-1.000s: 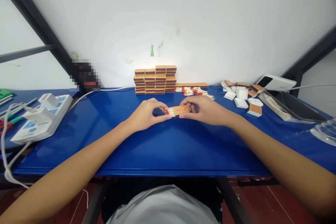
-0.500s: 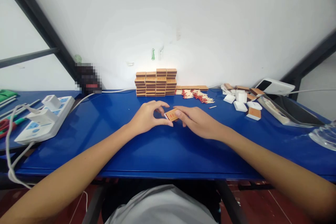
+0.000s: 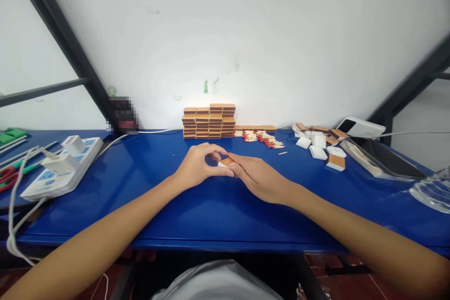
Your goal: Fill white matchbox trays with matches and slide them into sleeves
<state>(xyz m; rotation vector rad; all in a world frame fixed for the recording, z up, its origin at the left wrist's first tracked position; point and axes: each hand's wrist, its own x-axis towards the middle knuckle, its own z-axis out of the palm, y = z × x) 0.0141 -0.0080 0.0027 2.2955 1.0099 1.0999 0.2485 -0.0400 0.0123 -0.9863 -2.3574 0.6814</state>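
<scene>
Over the middle of the blue table, I hold one small orange-brown matchbox with a white end facing left. My left hand has its thumb and fingers curled around the box's left part, thumb on the near side. My right hand grips the box from the right, its thumb on the near edge, covering that part. A stack of matchboxes stands behind my hands against the wall. To its right lie loose red-headed matches, with a single match apart from them.
White trays and orange covers lie heaped at the right, beside a white device and a dark pouch. Clear plastic rests at the right edge. At left are a power strip with cables and red-handled scissors.
My hands have drawn together, and the matchbox now sits between the left fingers. Red match heads at its left end no longer show. The view has tilted slightly upward.
</scene>
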